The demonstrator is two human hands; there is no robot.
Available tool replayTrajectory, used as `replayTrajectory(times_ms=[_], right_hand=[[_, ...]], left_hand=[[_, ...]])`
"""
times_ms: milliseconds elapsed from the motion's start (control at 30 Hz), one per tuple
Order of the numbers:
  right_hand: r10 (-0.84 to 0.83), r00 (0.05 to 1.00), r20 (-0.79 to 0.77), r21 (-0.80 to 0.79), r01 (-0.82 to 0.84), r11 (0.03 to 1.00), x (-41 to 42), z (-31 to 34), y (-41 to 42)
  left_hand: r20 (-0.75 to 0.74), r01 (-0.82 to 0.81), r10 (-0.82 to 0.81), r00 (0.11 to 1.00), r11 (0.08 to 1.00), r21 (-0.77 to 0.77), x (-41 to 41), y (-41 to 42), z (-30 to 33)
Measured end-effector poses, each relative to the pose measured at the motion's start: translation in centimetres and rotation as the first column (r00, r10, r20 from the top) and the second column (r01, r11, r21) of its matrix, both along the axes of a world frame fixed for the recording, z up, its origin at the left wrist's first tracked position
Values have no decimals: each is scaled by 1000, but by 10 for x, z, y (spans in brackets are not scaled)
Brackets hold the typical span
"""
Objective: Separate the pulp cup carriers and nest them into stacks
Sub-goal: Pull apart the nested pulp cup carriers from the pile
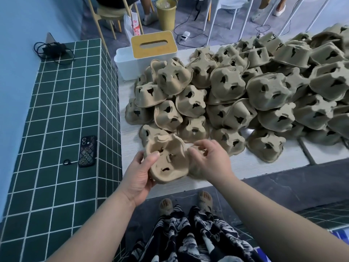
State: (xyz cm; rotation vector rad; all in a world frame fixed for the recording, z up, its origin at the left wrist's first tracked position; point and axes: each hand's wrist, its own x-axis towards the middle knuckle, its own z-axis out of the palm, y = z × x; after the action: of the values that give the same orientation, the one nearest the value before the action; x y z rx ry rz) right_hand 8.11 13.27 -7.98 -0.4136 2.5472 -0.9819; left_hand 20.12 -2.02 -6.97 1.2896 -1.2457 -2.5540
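Observation:
A big heap of brown pulp cup carriers (pixel 236 91) covers the white table (pixel 245 163), most lying bottom up. Just above the table's near left corner my left hand (pixel 139 176) grips a carrier (pixel 168 161) by its left rim, thumb inside, its hollow side turned toward me. My right hand (pixel 209 159) has its fingers curled round the right edge of a second carrier (pixel 196 148), which lies mostly hidden under the hand and looks blurred. Whether the two carriers are nested or apart cannot be told.
A green tiled counter (pixel 56 129) on the left carries a phone (pixel 87 151) and a black cable (pixel 52 51). A white tissue box with a wooden lid (pixel 153 44) stands at the table's far left. Chairs and people's legs are beyond the table.

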Motion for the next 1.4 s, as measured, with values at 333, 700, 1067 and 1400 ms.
replayTrajectory(times_ms=[333,700,1067,1400], right_hand=[[356,929,-105,375,-295,879,-9,-24,35],[242,950,-196,152,-215,965,-8,-13,35],[58,979,198,-419,31,907,-3,16,10],[54,871,488,-481,217,849,-1,21,-3]], left_hand=[[113,-49,54,992,998,-47,4,-1,-9],[159,-59,78,984,991,-118,5,-1,-12],[109,-42,53,993,994,-106,-2,6,-3],[62,-82,95,993,977,-196,-10,4,2]])
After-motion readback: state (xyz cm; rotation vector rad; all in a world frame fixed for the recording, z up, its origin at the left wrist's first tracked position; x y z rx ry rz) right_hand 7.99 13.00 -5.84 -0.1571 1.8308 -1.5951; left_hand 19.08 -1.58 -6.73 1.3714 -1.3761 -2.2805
